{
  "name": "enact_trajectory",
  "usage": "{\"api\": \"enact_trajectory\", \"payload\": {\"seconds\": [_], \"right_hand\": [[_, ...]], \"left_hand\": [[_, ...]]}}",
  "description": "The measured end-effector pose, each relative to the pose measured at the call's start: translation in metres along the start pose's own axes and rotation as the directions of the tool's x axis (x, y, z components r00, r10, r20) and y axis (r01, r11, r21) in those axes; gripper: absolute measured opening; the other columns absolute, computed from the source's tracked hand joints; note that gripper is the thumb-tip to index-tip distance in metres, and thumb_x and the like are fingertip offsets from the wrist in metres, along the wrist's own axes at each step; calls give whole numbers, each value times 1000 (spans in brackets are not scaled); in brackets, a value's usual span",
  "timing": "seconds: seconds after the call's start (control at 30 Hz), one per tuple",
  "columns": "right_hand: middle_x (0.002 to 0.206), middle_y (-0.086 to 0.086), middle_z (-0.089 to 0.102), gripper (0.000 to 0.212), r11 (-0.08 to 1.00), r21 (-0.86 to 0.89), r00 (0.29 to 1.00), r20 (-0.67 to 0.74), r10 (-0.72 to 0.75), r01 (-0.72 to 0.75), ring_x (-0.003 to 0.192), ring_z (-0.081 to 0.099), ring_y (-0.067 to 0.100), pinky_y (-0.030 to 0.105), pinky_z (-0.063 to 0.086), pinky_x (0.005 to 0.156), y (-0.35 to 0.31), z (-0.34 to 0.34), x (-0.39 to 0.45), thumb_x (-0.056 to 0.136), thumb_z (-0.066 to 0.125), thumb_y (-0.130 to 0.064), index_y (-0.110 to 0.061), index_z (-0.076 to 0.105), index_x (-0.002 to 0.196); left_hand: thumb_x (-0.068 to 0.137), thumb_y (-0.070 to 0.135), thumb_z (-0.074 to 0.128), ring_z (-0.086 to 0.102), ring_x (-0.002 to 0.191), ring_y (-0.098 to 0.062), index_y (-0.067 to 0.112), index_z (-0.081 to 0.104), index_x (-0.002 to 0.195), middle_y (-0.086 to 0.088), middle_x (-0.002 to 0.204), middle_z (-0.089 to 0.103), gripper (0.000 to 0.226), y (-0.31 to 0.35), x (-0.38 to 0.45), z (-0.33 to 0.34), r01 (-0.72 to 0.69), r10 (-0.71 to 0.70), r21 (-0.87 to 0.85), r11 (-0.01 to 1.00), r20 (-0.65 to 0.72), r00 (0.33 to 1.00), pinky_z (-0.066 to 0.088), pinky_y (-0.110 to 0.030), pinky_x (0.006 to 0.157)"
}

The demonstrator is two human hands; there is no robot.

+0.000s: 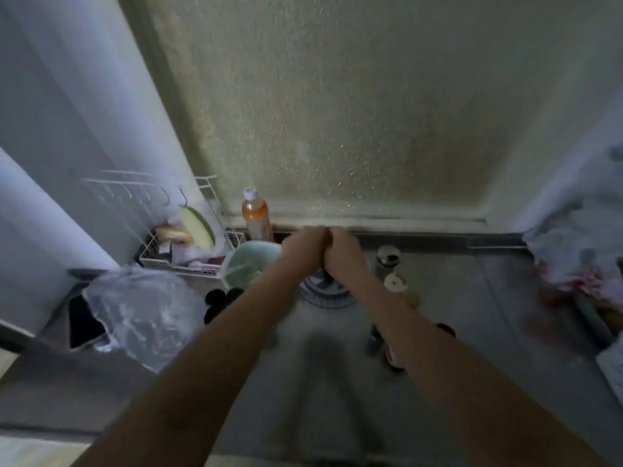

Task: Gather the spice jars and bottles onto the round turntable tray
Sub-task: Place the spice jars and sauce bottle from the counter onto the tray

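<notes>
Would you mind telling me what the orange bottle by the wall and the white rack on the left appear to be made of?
The orange bottle looks like clear plastic: the orange contents show through, under a white cap. The white rack appears to be coated wire, judging by its thin white rods and hooks. Blur leaves both uncertain.

Pretty cluttered grey worktop [455, 298]: white wire rack [188, 261] and crumpled clear plastic bag [145, 315] at left, orange-liquid bottle [256, 214] against the back wall, round turntable tray [327, 291] mid-counter, small jars [392, 274] just right of it.
</notes>
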State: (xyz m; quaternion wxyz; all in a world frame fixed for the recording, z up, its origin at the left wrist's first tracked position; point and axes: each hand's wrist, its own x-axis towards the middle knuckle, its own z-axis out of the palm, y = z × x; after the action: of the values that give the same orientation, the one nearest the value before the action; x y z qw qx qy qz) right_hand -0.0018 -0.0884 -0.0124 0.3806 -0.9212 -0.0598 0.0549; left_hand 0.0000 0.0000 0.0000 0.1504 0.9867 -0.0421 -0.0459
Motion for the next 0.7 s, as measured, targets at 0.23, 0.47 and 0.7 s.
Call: {"api": "enact_trajectory", "payload": {"seconds": [0.23, 0.47, 0.7], "right_hand": [[103, 15, 64, 26, 990, -117, 997, -1, 82, -82, 99, 58, 33, 43, 47, 84, 71, 95, -15, 97, 33, -15, -9, 57, 105], [106, 8, 67, 31, 945, -311, 961, -217, -173, 100, 106, 56, 25, 36, 29, 106, 138, 145, -11, 97, 37, -23, -15, 60, 115], [86, 10, 65, 23, 936, -309, 851, -433, -298, 170, 89, 58, 27, 39, 35, 97, 159, 170, -16, 95, 37, -21, -13, 59, 94]], "left_hand": [[87, 9, 52, 61, 102, -32, 8, 45, 119, -15, 114, 63, 33, -57, -19, 127, -18, 24, -120, 993, 47, 999, 48, -42, 87], [90, 18, 50, 50, 99, -27, 12, 51, 102, -12, 106, 57, 14, -83, -7, 208, -127, 76, -169, 977, -278, 958, 40, -35, 81], [93, 19, 47, 52, 97, -31, 6, 54, 104, -15, 104, 60, 18, -84, -5, 236, -248, 188, -52, 967, -511, 839, 40, -39, 85]]}}
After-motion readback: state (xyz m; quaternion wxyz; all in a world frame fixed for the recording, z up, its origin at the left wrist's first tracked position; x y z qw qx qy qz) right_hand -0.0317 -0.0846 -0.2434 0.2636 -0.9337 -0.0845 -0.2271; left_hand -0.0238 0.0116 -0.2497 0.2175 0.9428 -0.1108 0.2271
